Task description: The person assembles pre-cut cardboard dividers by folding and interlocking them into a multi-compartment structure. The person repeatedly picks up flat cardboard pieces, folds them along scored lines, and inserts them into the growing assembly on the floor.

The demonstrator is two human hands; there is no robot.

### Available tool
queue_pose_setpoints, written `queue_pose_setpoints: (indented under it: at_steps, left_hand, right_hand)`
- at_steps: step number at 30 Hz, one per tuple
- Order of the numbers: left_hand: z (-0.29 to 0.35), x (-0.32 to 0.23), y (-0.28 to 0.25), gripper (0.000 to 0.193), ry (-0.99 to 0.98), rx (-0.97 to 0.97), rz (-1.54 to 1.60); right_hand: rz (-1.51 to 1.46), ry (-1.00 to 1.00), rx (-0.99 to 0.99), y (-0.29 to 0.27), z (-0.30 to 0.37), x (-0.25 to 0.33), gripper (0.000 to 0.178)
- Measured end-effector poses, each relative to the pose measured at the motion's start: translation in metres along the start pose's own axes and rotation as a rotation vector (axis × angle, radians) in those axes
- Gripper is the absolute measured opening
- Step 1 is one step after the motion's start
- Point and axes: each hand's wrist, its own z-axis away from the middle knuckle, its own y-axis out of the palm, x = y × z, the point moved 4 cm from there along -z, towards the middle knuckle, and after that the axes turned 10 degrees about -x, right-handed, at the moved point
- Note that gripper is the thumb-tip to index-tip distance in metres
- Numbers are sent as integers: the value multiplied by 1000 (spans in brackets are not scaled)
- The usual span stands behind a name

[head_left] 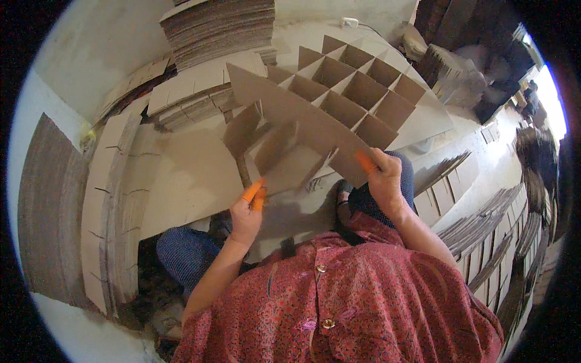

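My right hand (385, 179) pinches the near end of a long brown cardboard strip (302, 118), which slants up to the far left. Shorter cardboard pieces (275, 147) stand crosswise along its near side. Just below the lower corner of one of them is my left hand (245, 218), fingers pressed together; whether they grip that corner I cannot make out. Orange coverings show on fingertips of both hands. Beyond the strip, a cardboard divider grid (354, 85) of interlocked strips forms several square cells.
A pale board (175, 181) lies under the work. Tall cardboard stacks (218, 33) rise at the back, with slotted strips (193, 97) before them. More slotted strips (100, 212) stand on the left, and others (484, 230) lean on the right. My knees (187, 254) flank the board's near edge.
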Motion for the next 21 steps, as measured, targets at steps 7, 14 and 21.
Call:
queue_pose_setpoints:
  at_steps: [7, 14, 21]
  left_hand:
    - [2, 13, 4, 24, 13, 3, 4]
    - [-5, 17, -6, 28, 16, -90, 13]
    - [-64, 3, -17, 48, 17, -316, 108]
  right_hand:
    - [58, -15, 172, 22, 6, -24, 6]
    - [115, 87, 222, 18, 23, -59, 24]
    - [266, -141, -325, -43, -45, -31, 56]
